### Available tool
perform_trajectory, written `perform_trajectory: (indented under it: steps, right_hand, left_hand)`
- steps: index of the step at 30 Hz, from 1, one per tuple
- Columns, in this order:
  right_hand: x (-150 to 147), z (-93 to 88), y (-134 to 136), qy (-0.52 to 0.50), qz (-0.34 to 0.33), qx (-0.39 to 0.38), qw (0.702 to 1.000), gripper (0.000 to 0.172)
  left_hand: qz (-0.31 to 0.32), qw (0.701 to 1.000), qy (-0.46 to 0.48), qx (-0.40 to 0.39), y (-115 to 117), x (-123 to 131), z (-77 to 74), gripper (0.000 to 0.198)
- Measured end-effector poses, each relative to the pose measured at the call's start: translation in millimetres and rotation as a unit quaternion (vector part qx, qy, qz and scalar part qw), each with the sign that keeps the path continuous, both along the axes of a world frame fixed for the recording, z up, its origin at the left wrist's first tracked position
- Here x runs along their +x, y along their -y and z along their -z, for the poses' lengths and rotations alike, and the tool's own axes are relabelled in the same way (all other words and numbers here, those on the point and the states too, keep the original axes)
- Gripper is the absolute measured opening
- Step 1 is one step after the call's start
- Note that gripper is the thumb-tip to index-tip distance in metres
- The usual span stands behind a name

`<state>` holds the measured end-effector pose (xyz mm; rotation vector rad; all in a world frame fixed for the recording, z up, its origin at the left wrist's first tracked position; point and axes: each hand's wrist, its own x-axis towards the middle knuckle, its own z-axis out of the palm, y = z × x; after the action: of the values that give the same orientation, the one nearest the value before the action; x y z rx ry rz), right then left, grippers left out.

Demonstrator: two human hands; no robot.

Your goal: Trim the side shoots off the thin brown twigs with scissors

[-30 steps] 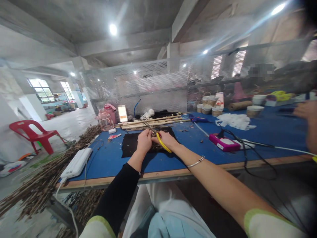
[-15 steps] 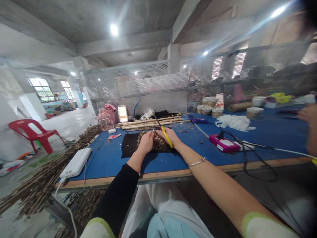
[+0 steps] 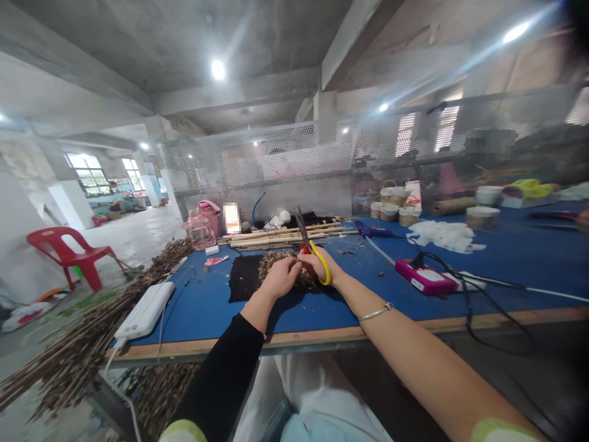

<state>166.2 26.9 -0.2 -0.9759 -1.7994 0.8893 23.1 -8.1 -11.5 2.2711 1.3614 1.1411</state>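
My right hand (image 3: 318, 265) is closed on a pair of scissors (image 3: 302, 226) with yellow and red handles, their dark blades pointing up and away from me. Close beside it, my left hand (image 3: 281, 276) has its fingers pinched together near the right fingertips; whatever they hold is too small or hidden to make out. Both hands are over a clump of dry brown plant bits (image 3: 271, 264). The clump lies on a black cloth (image 3: 243, 279) on the blue tabletop (image 3: 207, 313).
Thin wooden sticks (image 3: 276, 238) lie behind the cloth. A white power strip (image 3: 146, 312) is at the left, near bundled dry stalks (image 3: 87, 337). To the right are a blue glue gun (image 3: 372, 229), a magenta box (image 3: 426, 279) with black cables, white fluff (image 3: 444, 236) and small pots (image 3: 389, 212).
The scissors have swung more upright, and the blades stand higher above my hands. My left hand has turned slightly, its fingers still pinched. Another person's hand has left the right edge.
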Motion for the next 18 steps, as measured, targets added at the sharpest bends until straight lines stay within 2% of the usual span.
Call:
perform_trajectory:
  steps: [6, 12, 18]
  right_hand:
    - [-0.9, -1.4, 0.5, 0.028, 0.03, 0.03, 0.999, 0.026]
    - [-1.7, 2.1, -3.9, 0.013, 0.034, 0.052, 0.998, 0.024]
    - [-1.9, 4.7, -7.2, -0.004, 0.029, 0.074, 0.997, 0.024]
  left_hand:
    - [-0.031, 0.996, -0.071, 0.042, 3.6, 3.4, -3.2, 0.028]
    - [-0.054, 0.996, -0.064, 0.033, 4.7, 4.2, -4.4, 0.029]
    - [-0.042, 0.998, -0.037, 0.043, 2.3, 5.5, -1.7, 0.025]
